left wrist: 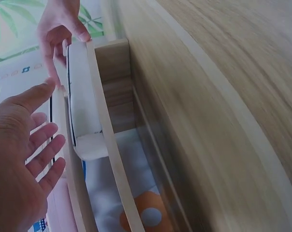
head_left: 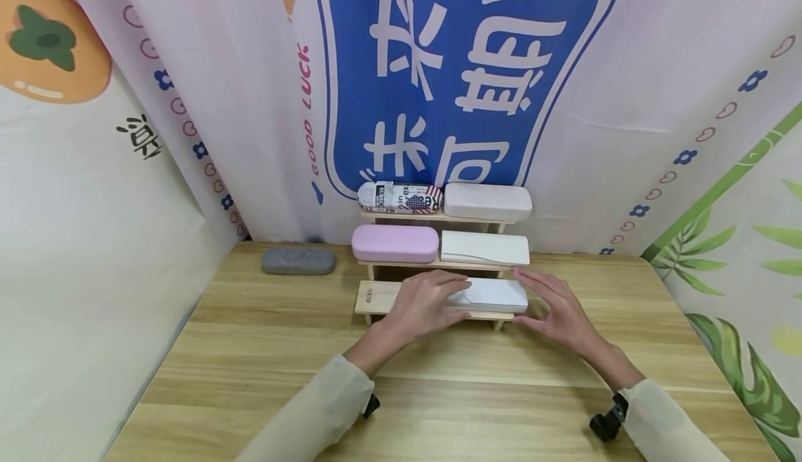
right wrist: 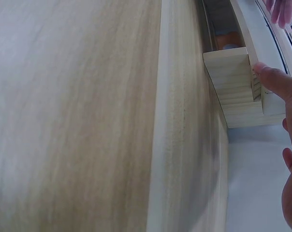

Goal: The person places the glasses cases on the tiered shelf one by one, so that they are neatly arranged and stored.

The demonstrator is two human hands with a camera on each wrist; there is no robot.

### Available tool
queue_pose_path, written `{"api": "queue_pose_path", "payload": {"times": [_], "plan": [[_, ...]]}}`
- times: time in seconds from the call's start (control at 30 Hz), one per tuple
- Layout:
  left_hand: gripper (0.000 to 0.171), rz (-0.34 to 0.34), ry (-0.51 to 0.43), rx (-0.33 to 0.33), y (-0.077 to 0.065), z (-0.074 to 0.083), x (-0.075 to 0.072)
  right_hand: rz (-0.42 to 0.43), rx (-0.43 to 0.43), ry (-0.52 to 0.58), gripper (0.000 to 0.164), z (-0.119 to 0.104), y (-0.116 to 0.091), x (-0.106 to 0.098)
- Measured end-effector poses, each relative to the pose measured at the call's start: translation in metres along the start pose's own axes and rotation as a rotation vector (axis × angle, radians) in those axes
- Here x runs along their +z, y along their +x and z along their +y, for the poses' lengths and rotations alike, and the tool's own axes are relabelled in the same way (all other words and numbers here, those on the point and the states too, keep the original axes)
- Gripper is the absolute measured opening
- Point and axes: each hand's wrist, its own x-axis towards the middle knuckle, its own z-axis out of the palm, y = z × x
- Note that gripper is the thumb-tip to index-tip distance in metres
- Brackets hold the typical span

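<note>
A white glasses case (head_left: 495, 295) lies on the right part of the bottom shelf (head_left: 378, 296) of a three-step wooden stand. My left hand (head_left: 426, 302) hovers over the middle of that shelf at the case's left end, its fingers loosely spread and holding nothing in the left wrist view. At the right end, my right hand (head_left: 560, 312) reaches around the case's corner with thumb and fingers apart. Its thumb (right wrist: 271, 79) rests at the shelf's front corner, while the fingertips are near the middle step's edge.
On the middle step sit a lilac glasses case (head_left: 395, 243) and a white flap case (head_left: 485, 248). A newsprint-patterned case (head_left: 399, 197) and an off-white case (head_left: 487, 202) occupy the top step. A grey case (head_left: 298, 260) lies on the table left of the stand. A printed curtain (head_left: 626, 100) hangs behind.
</note>
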Motion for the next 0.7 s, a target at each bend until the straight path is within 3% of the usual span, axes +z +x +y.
{"api": "queue_pose_path", "payload": {"times": [0.17, 0.43, 0.7], "plan": [[0.053, 0.018, -0.033, 0.013, -0.008, -0.004, -0.009, 0.021, -0.036, 0.008, 0.092, 0.001, 0.001, 0.0], [0.054, 0.04, -0.106, -0.007, -0.021, -0.013, -0.026, -0.009, 0.001, 0.004, 0.1, 0.001, -0.001, 0.0], [0.055, 0.047, -0.12, 0.054, -0.037, -0.024, -0.042, 0.001, -0.015, 0.012, 0.099, 0.001, 0.0, 0.001]]}}
